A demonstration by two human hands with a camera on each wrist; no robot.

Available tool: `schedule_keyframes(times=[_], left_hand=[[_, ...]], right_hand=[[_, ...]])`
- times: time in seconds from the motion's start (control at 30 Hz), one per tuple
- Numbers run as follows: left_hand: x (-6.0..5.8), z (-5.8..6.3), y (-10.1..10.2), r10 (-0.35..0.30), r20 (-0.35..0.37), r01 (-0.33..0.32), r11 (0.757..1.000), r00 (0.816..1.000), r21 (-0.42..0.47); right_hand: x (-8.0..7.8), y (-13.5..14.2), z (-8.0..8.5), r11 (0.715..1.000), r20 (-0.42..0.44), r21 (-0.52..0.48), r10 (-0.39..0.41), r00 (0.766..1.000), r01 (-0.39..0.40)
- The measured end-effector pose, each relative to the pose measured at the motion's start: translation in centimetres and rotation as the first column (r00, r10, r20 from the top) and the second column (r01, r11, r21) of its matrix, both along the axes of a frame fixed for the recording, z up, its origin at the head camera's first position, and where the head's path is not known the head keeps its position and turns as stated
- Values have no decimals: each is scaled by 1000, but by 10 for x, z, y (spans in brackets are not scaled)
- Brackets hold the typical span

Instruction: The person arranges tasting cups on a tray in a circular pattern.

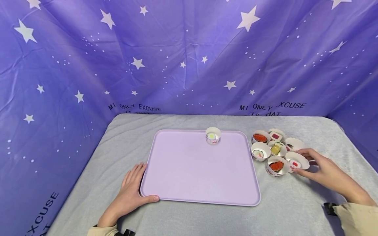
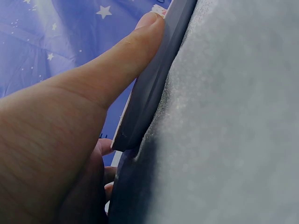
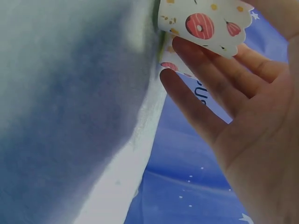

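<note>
Head view showed the right hand [image 1: 329, 168] at the right end of a cluster of seven paper cups, beside a lilac tray [image 1: 200, 164] on a counter [image 1: 195, 219] covered with grey cloth. Its grip was pinching the held cup [image 1: 303, 161], with the thumb on the near side and the fingers round the far side; inside lay a white piece with a red centre. Right wrist view gave a closer look at that cup's scalloped rim and doughnut print, with fingertips against its wall.

Touching or just beside the held cup on its left stood a roe cup [image 1: 270, 170], filled with red grains. Behind were the other five: one with a yellow piece [image 1: 276, 149], another with red roe [image 1: 260, 138], a third with a white piece bearing a dark red block [image 1: 276, 136], a fourth with a pale piece [image 1: 258, 153], and a fifth whose contents were mostly hidden.

One lone cup [image 1: 213, 142] stood at the tray's far edge, right of its middle, holding a white piece with a yellow-green centre.

The left hand [image 1: 130, 191] had its grip spread at the tray's near left corner, thumb along the near edge, fingers by the left edge. A purple backdrop [image 1: 189, 75] with white stars hung behind.
</note>
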State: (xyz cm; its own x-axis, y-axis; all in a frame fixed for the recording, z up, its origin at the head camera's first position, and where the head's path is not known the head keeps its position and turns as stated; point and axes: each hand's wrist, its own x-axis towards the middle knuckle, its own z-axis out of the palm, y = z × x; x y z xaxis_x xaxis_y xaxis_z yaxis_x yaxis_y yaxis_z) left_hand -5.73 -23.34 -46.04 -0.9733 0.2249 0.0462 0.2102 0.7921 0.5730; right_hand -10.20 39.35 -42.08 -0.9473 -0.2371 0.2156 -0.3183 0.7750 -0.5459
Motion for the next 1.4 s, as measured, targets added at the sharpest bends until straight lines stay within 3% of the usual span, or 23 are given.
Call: schedule_keyframes(times=[0.3,0.77,1.07,1.4], left_hand=[[-1,1,1,-5,2,5,1000,1000,-3],[0,0,1,-12,-6,12,1000,1000,-10],[2,-1,1,-8,-19,8,1000,1000,-13],[2,-1,1,-10,-40,9,1000,999,-15]], right_hand=[[4,1,12,999,-75,-31,8,997,-10],[0,-10,37,998,-186,27,60,981,-56],[-5,-31,54,999,-145,37,29,989,-24],[-14,-53,70,999,-29,29,25,999,-25]])
